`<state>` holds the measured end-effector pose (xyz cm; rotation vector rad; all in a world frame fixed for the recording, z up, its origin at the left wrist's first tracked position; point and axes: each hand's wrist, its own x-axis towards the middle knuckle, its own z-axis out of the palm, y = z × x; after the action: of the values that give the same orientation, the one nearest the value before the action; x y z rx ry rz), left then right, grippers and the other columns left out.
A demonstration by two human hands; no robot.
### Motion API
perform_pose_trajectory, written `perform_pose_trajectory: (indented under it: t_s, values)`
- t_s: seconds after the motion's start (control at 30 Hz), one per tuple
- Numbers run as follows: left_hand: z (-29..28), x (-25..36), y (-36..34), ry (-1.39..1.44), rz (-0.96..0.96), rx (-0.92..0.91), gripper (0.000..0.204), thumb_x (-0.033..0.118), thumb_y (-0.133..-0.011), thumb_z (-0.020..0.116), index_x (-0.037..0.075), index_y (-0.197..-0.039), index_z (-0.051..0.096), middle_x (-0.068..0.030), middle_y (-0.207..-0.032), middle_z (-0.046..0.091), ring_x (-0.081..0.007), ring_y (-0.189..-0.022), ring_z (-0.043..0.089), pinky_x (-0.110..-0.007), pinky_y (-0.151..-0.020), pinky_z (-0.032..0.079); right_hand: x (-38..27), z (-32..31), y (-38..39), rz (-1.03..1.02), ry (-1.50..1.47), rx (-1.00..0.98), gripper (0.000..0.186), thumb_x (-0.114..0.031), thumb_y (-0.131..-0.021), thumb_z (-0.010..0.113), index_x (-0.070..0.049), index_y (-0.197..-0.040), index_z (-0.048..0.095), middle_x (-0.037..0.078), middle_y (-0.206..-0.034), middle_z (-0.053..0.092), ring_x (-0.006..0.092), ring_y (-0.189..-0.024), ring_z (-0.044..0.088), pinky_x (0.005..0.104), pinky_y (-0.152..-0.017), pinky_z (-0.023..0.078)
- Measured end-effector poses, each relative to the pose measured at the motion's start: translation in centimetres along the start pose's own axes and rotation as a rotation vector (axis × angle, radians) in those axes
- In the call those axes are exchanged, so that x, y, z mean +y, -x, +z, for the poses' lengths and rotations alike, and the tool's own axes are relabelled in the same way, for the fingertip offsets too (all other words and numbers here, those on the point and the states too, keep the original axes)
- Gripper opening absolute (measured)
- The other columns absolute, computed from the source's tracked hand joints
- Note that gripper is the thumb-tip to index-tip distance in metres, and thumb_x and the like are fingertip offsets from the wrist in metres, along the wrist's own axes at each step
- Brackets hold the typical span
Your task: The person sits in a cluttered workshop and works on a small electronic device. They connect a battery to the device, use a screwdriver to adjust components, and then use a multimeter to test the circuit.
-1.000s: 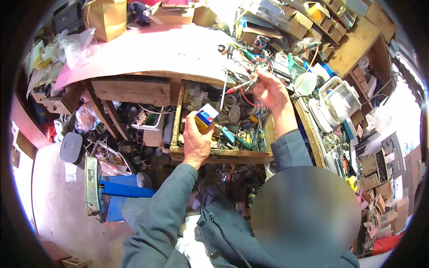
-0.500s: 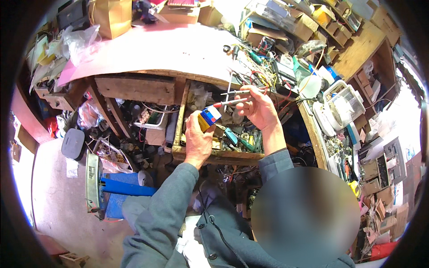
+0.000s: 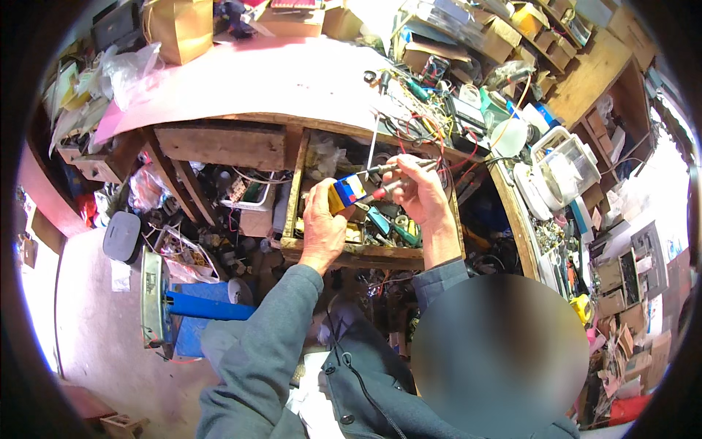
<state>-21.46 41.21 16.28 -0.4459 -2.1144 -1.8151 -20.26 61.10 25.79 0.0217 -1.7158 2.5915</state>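
In my left hand (image 3: 324, 230) is a small blue-and-yellow rectangular block (image 3: 346, 193), gripped with its top face toward the right. My right hand (image 3: 425, 196) has its fingers closed on two test probes, a black one (image 3: 379, 169) and a red one (image 3: 380, 192), whose front ends reach the block's right side; whether the tips touch it I cannot tell. Both hands are over an open wooden drawer (image 3: 336, 249) full of small tools, parts and bags. Red and black leads hang near the probes among wires on the bench.
The pink-white bench top (image 3: 234, 80) lies beyond, with tangled tools and cardboard boxes at its back right. A side shelf (image 3: 512, 212) holds plastic containers (image 3: 567, 172). At left are a blue stand (image 3: 208, 307), a grey case (image 3: 123, 235) and the floor (image 3: 95, 314). A blurred patch hides the lower right.
My right hand has come down and left with the probes, which now meet or nearly meet the block. My left hand has shifted slightly, still holding the block.
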Motion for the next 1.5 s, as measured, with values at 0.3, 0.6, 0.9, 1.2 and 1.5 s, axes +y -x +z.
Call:
perform_pose_trajectory:
  t_s: [0.3,0.6,0.9,1.2,1.5]
  values:
    - [0.3,-0.5,-0.3,-0.049,0.09,-0.022,0.053,-0.002,-0.079,0.08,0.006,-0.128,0.061,-0.013,-0.12,0.065,-0.0312,-0.114,0.064,-0.041,-0.097,0.051,4.1,-3.9,-1.0,-0.139,-0.121,0.046,0.01,-0.015,-0.093,0.078,-0.008,-0.096,0.072,0.001,-0.076,0.065,0.0057,-0.057,0.056,0.0192,-0.047,0.042]
    - [0.4,-0.3,-0.4,0.022,-0.029,-0.143,0.054,-0.005,-0.078,0.078,0.004,-0.128,0.06,-0.0131,-0.12,0.065,-0.0313,-0.113,0.064,-0.04,-0.098,0.051,4.7,-3.9,-0.9,-0.1,-0.237,-0.038,0.016,-0.01,-0.094,0.074,-0.004,-0.108,0.071,0.007,-0.087,0.071,0.0129,-0.069,0.067,0.023,-0.055,0.052]
    - [0.2,-0.5,-0.5,0.091,-0.071,-0.17,0.05,0.0,-0.082,0.082,0.008,-0.127,0.06,-0.0051,-0.113,0.069,-0.0189,-0.105,0.065,-0.034,-0.094,0.052,4.8,-4.9,-1.7,-0.096,-0.54,0.086,0.022,-0.025,-0.105,0.063,-0.009,-0.09,0.066,-0.002,-0.062,0.058,0.0066,-0.047,0.049,0.0227,-0.044,0.037]
    - [-0.4,-1.1,-1.1,0.052,-0.063,-0.22,0.049,0.004,-0.085,0.08,0.006,-0.13,0.06,-0.0056,-0.114,0.071,-0.0181,-0.104,0.066,-0.033,-0.094,0.052,5.5,-5.8,-3.8,-0.064,-0.51,-0.081,0.026,-0.031,-0.107,0.06,-0.013,-0.089,0.065,-0.003,-0.063,0.058,0.0073,-0.048,0.05,0.0248,-0.042,0.038]
    - [-0.2,-0.7,-0.7,0.049,-0.034,-0.206,0.048,0.005,-0.087,0.08,0.006,-0.131,0.06,-0.0079,-0.117,0.07,-0.0185,-0.108,0.066,-0.033,-0.096,0.052,4.6,-5.8,-3.1,-0.05,-0.472,-0.109,0.034,-0.034,-0.107,0.052,-0.016,-0.078,0.052,-0.004,-0.06,0.045,0.01,-0.048,0.04,0.0273,-0.044,0.032]
